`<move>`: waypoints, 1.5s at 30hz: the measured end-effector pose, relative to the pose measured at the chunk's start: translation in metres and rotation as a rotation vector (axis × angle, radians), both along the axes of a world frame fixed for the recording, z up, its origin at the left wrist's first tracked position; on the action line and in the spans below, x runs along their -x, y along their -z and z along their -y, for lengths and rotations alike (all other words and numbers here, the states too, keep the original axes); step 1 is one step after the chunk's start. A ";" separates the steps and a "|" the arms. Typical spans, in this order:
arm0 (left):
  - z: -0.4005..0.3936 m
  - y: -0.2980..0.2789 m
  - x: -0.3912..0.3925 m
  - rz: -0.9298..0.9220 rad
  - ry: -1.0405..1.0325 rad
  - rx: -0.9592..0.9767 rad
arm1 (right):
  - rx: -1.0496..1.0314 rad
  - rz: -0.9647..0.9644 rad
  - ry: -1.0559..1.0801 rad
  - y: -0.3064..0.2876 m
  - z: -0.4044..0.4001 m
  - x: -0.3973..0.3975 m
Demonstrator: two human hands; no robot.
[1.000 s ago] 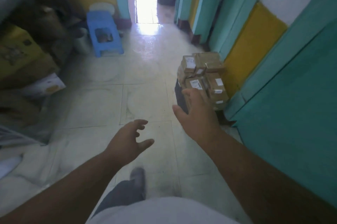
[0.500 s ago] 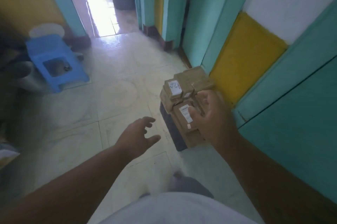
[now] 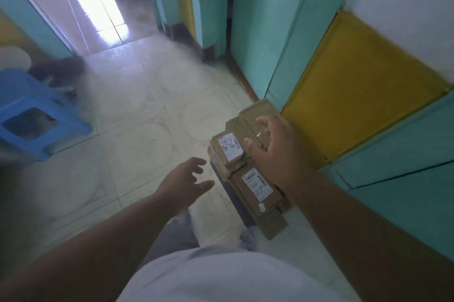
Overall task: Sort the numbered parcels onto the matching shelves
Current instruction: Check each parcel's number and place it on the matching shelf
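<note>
A stack of brown cardboard parcels [image 3: 248, 174] with white labels stands on the floor against the yellow and teal wall. The top left parcel [image 3: 229, 150] bears a label with a handwritten number. A longer parcel [image 3: 258, 187] lies below it, nearer to me. My right hand [image 3: 275, 151] reaches over the top of the stack, fingers spread and loosely bent, thumb near the labelled parcel; whether it touches the cardboard is unclear. My left hand [image 3: 184, 183] hovers over the floor just left of the stack, fingers spread, holding nothing.
A blue plastic stool [image 3: 32, 115] stands on the tiled floor at the left. An open doorway [image 3: 93, 4] with bright light lies ahead. Teal door panels and a yellow wall section [image 3: 363, 85] run along the right side.
I have come closer to the parcel stack. My right hand has moved from its near side to above its top. My left hand stays beside it, spread.
</note>
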State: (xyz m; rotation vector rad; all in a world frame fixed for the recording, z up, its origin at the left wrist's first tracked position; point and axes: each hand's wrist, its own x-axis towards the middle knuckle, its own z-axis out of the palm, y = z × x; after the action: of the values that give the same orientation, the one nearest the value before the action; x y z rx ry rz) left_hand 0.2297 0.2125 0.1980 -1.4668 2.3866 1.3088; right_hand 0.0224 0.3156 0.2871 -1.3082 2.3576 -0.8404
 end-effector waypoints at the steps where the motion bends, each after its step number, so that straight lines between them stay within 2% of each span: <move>1: 0.017 0.011 0.009 0.006 0.013 -0.040 | -0.012 0.005 0.028 0.008 0.014 0.003; 5: 0.088 0.067 0.042 0.059 0.186 -0.133 | -0.056 -0.035 0.164 0.044 0.065 0.009; 9: 0.163 0.122 0.070 0.127 0.329 -0.188 | -0.108 0.007 0.309 0.078 0.110 0.009; 15: 0.221 0.191 0.118 0.197 0.332 -0.198 | -0.253 0.029 0.434 0.142 0.140 0.015; 19: 0.229 0.223 0.145 0.259 0.264 -0.275 | -0.356 0.150 0.510 0.197 0.152 0.018; 23: 0.226 0.243 0.153 0.230 0.350 -0.255 | -0.517 0.301 0.560 0.251 0.164 0.023; 26: 0.226 0.246 0.155 0.209 0.402 -0.219 | -0.614 0.495 0.707 0.282 0.168 0.023; 28: 0.228 0.247 0.156 0.272 0.395 -0.206 | -0.576 0.622 0.846 0.293 0.167 0.021; 30: 0.223 0.247 0.154 0.317 0.370 -0.252 | -0.481 0.671 0.938 0.298 0.165 0.017; 32: 0.209 0.247 0.147 0.320 0.298 -0.383 | -0.405 0.727 0.964 0.299 0.166 0.012; 35: 0.188 0.248 0.147 0.241 0.168 -0.497 | -0.434 0.704 0.929 0.304 0.163 0.009; 39: 0.180 0.267 0.155 0.169 -0.106 -0.475 | -0.429 0.600 0.907 0.324 0.151 0.020; 41: 0.177 0.278 0.149 0.182 -0.108 -0.460 | -0.472 0.541 0.852 0.332 0.140 0.023; 43: 0.171 0.285 0.141 0.204 -0.138 -0.532 | -0.513 0.509 0.774 0.336 0.129 0.022; 45: 0.167 0.286 0.132 0.195 -0.205 -0.620 | -0.467 0.557 0.739 0.334 0.121 0.020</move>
State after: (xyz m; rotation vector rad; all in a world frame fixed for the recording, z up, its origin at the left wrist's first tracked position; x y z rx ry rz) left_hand 0.0974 0.0452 -0.0877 -1.5591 1.5343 1.6526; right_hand 0.0021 0.1946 -0.0467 0.0191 2.3283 -0.6426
